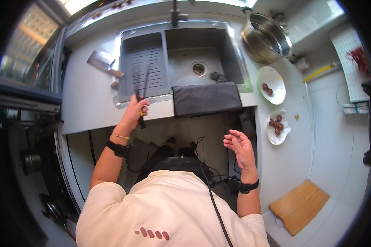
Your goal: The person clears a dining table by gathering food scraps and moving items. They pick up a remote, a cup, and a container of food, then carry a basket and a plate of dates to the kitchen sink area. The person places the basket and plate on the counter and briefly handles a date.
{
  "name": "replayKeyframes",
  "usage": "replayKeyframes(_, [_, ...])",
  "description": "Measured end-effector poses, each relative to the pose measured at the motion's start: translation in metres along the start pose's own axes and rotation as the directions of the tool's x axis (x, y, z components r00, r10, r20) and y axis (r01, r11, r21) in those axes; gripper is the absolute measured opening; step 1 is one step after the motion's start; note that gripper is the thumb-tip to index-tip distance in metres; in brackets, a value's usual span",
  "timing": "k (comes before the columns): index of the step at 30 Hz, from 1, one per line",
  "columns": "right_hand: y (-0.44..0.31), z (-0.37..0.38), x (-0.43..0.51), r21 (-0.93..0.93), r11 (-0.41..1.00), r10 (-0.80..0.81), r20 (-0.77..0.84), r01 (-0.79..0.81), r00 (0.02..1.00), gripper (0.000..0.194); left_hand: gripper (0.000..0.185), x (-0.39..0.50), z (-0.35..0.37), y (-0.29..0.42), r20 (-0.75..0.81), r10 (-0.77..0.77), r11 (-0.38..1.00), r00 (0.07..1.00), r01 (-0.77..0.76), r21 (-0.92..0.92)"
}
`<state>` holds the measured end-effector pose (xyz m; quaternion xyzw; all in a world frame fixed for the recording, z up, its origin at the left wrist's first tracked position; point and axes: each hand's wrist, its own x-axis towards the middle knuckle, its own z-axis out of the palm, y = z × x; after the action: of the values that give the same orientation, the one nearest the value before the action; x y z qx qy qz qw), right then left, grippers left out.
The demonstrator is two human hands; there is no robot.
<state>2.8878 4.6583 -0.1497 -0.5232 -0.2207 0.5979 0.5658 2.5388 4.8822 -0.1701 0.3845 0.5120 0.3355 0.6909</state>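
Note:
My left hand [134, 111] grips a dark two-armed tool [146, 85] over the front rim of the sink. Its long thin arms point away from me across the ribbed drain tray [156, 61]; I cannot tell whether they belong to tongs or scissors. A yellow patch shows on the part below my fingers. My right hand [239, 148] is empty, raised in front of the counter's right inner edge with its fingers loosely curled and apart. To the left of the tray lie a cleaver [102, 61] with a wooden handle and a small round brown item [114, 85].
A dark cloth [207, 99] drapes over the front of the sink basin [188, 55]. At right stand a steel pot [261, 38], a white bowl [276, 89] and a paper-lined dish [284, 136], both holding brown round items. Farther back lies a wooden cutting board [300, 207].

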Motion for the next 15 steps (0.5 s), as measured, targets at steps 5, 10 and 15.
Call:
replayKeyframes(5, [-0.001, -0.043, -0.014, -0.045, 0.999, 0.007, -0.088, -0.011, 0.996, 0.016, 0.022, 0.037, -0.002, 0.009, -0.065, -0.072, 0.993, 0.995, 0.078, 0.094])
replayKeyframes(10, [0.001, -0.07, -0.033, 0.021, 0.998, -0.06, -0.212, 0.065, 0.975, 0.007, 0.017, 0.087, -0.009, 0.003, -0.059, -0.097, 0.975, 0.994, 0.107, 0.197])
replayKeyframes(15, [0.001, -0.065, -0.055, 0.049, 0.977, -0.179, -0.343, 0.208, 0.922, 0.009, 0.011, 0.143, -0.035, -0.009, -0.004, -0.074, 0.915, 0.997, 0.069, 0.398])
